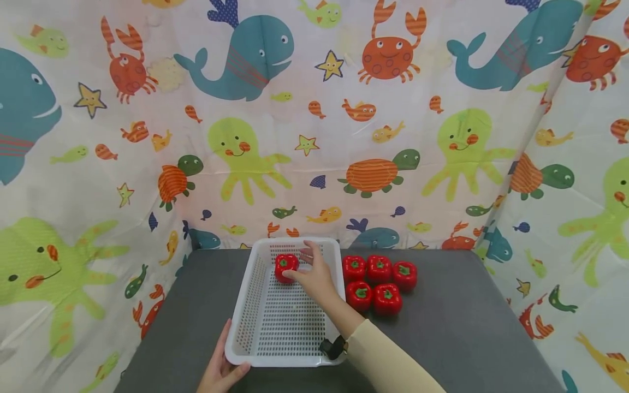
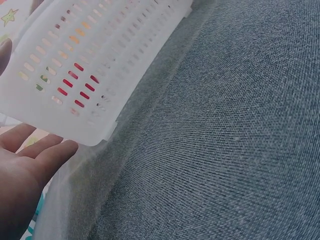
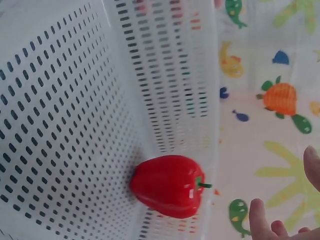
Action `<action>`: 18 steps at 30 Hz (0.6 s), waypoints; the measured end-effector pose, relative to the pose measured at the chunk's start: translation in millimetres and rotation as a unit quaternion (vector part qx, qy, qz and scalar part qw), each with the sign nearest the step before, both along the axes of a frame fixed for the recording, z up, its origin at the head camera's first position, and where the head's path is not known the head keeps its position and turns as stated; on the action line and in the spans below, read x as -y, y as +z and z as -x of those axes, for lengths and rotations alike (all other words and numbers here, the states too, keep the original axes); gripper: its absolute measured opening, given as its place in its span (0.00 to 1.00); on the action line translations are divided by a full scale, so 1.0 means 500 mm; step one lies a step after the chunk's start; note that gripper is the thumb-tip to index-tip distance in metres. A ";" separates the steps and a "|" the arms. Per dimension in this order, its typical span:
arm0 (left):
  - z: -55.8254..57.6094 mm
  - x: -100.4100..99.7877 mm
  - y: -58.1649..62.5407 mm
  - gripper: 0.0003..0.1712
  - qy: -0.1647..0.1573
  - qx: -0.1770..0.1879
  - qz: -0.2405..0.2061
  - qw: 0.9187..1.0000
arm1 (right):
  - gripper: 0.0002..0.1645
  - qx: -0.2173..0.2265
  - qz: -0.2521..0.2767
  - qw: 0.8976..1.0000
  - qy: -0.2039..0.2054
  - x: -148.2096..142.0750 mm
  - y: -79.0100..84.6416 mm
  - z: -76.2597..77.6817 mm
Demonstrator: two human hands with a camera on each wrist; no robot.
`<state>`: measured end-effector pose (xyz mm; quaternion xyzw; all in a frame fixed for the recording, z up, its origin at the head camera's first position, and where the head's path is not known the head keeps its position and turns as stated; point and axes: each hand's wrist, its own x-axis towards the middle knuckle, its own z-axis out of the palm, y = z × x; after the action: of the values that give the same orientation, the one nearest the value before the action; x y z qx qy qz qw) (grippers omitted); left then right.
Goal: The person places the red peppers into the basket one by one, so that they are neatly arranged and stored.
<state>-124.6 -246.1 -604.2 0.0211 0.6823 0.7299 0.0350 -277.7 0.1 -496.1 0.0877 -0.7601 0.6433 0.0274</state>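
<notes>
While the left hand [image 1: 219, 364] is gripping a perforated basket [image 1: 290, 330], the spread right hand [image 1: 315, 275] is hovering near a bell pepper [image 1: 282, 264].

Plain cream right sleeve [image 1: 390, 357], black wrist camera [image 1: 333, 347]

A white curtain [image 1: 304, 166] printed with sea animals hangs behind the far edge of the dark grey surface [image 1: 452, 316] and along its left and right edges. Above the far edge are a lime octopus [image 1: 236, 139], an orange-shelled turtle [image 1: 372, 174], a teal whale [image 1: 260, 52] and a red crab [image 1: 388, 57].
</notes>
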 end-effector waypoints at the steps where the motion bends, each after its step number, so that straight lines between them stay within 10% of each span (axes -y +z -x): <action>1: 0.001 0.000 -0.001 0.62 -0.002 0.000 -0.003 1.000 | 0.53 -0.004 0.004 1.000 0.005 -0.003 0.006 -0.006; 18: 0.010 0.004 0.009 0.61 -0.005 0.012 0.003 1.000 | 0.51 -0.041 0.023 0.999 0.003 -0.052 0.065 -0.078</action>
<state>-129.3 -248.0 -599.8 0.0160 0.6836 0.7281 0.0469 -238.9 26.1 -463.7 0.1154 -0.7433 0.6563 0.0589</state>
